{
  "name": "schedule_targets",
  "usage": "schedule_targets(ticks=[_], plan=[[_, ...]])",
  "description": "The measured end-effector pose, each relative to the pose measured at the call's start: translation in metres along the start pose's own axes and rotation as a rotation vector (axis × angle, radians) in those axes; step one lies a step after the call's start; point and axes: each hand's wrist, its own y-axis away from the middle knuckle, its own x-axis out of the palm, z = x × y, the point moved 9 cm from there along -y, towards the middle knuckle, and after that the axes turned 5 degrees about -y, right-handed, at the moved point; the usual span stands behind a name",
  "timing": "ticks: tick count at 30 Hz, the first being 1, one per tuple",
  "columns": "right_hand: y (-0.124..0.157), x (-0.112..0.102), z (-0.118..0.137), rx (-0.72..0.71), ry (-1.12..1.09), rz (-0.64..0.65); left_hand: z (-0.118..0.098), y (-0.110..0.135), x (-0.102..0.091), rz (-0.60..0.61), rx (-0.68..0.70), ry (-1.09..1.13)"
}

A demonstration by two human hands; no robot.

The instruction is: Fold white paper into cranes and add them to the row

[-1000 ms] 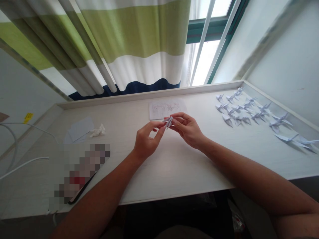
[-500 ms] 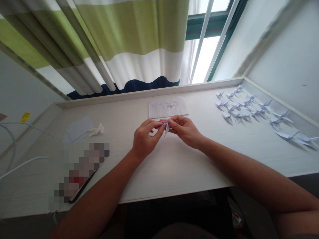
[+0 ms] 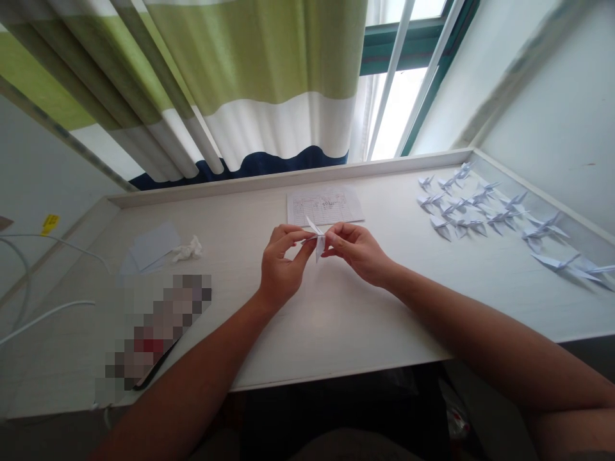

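Between my two hands, above the middle of the white desk, is a small white origami crane (image 3: 319, 246). One wing points up and away, the other hangs down toward me. My left hand (image 3: 284, 259) pinches its left end between thumb and fingers. With thumb and forefinger, my right hand (image 3: 354, 248) grips its right end. The fingertips hide part of the paper. Several finished paper cranes (image 3: 473, 200) stand in loose rows at the right side of the desk.
A printed sheet with a table (image 3: 302, 208) lies behind my hands. To the left are plain paper sheets (image 3: 152, 246), a crumpled tissue (image 3: 188, 250), a blurred-out phone-like object (image 3: 161, 333) and white cables (image 3: 52, 320). A raised rim (image 3: 240, 190) edges the desk below the curtain (image 3: 269, 57).
The crane's wings have come apart, one now showing upward beyond the fingers. My left fingers have shifted slightly right, and my right fingers have drawn in to a pinch at the right end.
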Motion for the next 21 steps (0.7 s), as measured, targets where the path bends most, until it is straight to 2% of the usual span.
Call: schedule_targets(ticks=[3, 7, 16, 18, 21], plan=[[0.004, 0.011, 0.004, 0.015, 0.045, 0.054, 0.005, 0.002, -0.002, -0.058, -0.021, 0.034], [0.009, 0.022, 0.005, 0.026, 0.035, 0.095, 0.004, 0.003, -0.002, -0.061, -0.01, 0.046], [0.011, 0.023, 0.005, -0.017, 0.142, 0.118, 0.0, 0.004, -0.002, -0.049, 0.009, 0.026], [0.011, 0.02, 0.009, -0.066, 0.194, 0.084, -0.001, 0.004, -0.001, -0.044, 0.026, 0.039], [0.014, 0.011, 0.024, -0.233, 0.328, -0.044, -0.003, 0.003, -0.001, -0.025, 0.046, 0.058]])
